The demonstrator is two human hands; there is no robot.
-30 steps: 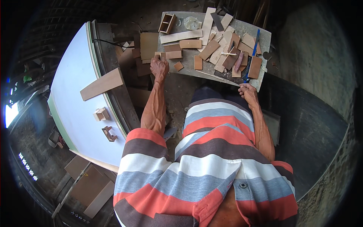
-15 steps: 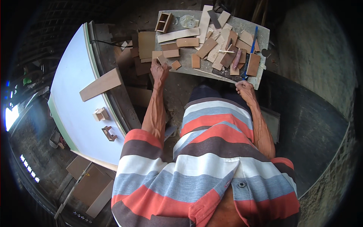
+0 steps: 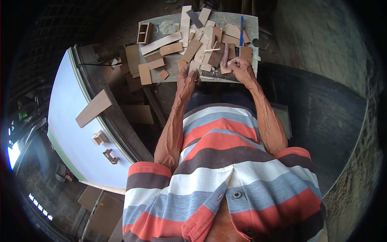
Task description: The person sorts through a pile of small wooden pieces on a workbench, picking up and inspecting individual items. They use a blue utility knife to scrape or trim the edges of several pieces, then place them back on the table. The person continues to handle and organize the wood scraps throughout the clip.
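Note:
My left hand (image 3: 187,80) is at the near edge of the worktable (image 3: 172,77), closed on a small pale wood piece (image 3: 194,66). To its right, my right hand (image 3: 242,69) is over the table with its fingers curled in. Whatever it may hold is hidden. Just left of its fingertips lies a rounded reddish-brown stick or handle (image 3: 225,55). Beyond the hands lie several flat wood pieces, among them a dark brown one (image 3: 216,56) with a thin pale stick (image 3: 213,50) across it. A brown block (image 3: 245,53) lies just past my right hand.
A blue strip (image 3: 242,30) lies at the table's far right. At the far left sits a two-compartment wooden box (image 3: 144,33), near a clear plastic bag (image 3: 168,27). On my left, a white panel (image 3: 68,109) carries a board (image 3: 94,108) and two small wooden frames (image 3: 99,138).
The view has shifted, so the table appears further left. My left hand has moved right along the table edge with the wood piece. My right hand has moved forward over the table.

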